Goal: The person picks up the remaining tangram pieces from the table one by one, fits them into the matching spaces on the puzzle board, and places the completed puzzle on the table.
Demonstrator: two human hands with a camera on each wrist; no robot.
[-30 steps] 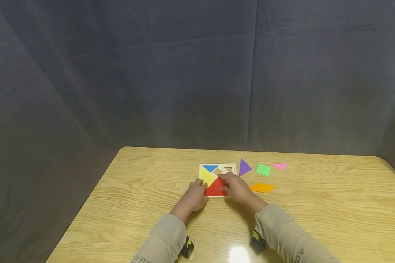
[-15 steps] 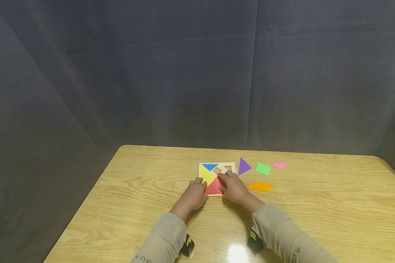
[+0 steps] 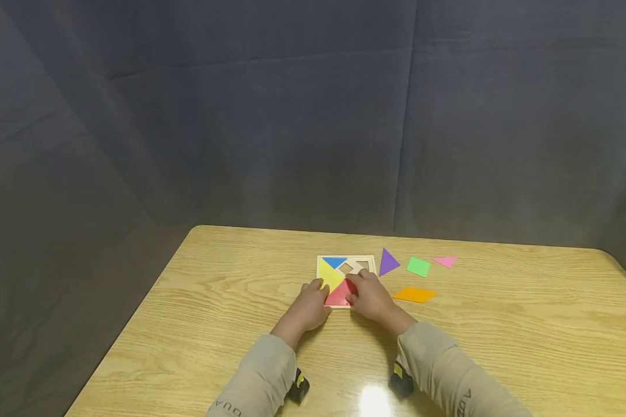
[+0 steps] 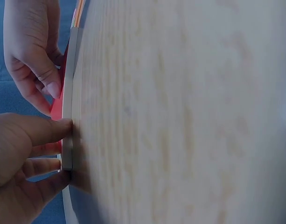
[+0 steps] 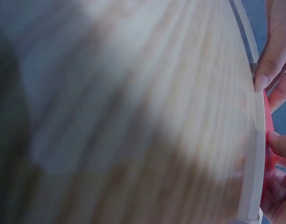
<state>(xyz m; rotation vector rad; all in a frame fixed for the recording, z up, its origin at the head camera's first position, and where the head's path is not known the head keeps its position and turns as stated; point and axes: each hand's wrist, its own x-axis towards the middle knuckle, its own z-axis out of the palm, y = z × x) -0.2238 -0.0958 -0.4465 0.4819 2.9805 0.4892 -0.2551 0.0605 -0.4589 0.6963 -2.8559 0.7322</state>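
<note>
A shallow wooden puzzle tray [image 3: 359, 256] holds a blue triangle [image 3: 335, 262] and a yellow triangle [image 3: 328, 275], with cut-out openings at its back right. My left hand [image 3: 310, 304] grips the tray's front left corner, thumb on the front edge. Along the tray's front side, my right hand [image 3: 373, 298] pinches a red triangle [image 3: 339, 295] between thumb and fingers. The left wrist view shows the red triangle [image 4: 57, 108] standing a little above the tray's rim, under the right fingertips. Part of the red triangle and the tray's right side are hidden by the right hand.
Right of the tray lie loose flat pieces: a purple triangle [image 3: 388, 263], a green square [image 3: 418, 267], a pink triangle [image 3: 445, 262] and an orange parallelogram [image 3: 416, 295]. The wooden table [image 3: 229, 289] ends at the back before a dark curtain [image 3: 292, 145].
My right hand has shifted slightly left along the red triangle, whose surface now looks paler with glare. The left hand keeps its grip on the tray corner.
</note>
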